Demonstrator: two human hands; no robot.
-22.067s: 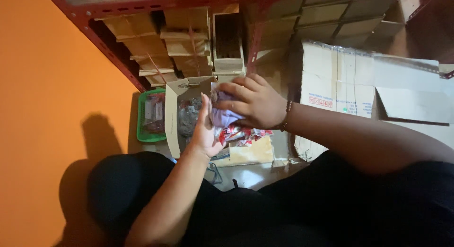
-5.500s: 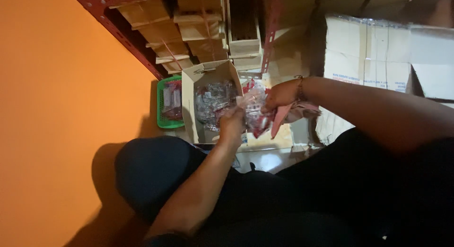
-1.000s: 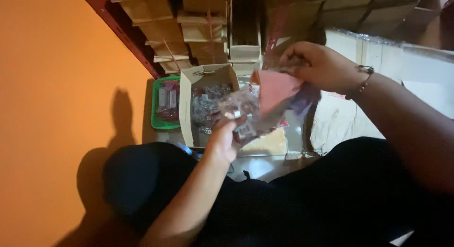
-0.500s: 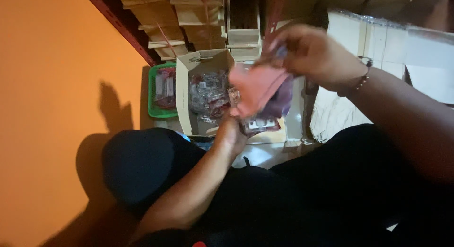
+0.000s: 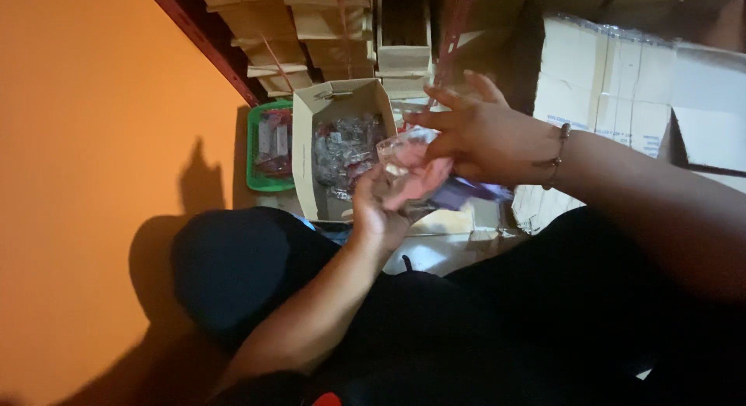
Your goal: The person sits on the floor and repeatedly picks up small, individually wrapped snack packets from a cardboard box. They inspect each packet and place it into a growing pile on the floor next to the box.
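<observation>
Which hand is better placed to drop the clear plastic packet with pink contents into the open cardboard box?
Probably the left hand: it grips the clear plastic packet with pink contents right beside the open cardboard box. The right hand sits farther away.

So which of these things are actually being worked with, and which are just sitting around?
In use:
- left hand and right hand, both on the clear packet with pink contents
- open cardboard box of similar clear packets, just beyond the hands

Lying about:
- green basket
- large taped carton
- stacked flat cardboard
</observation>
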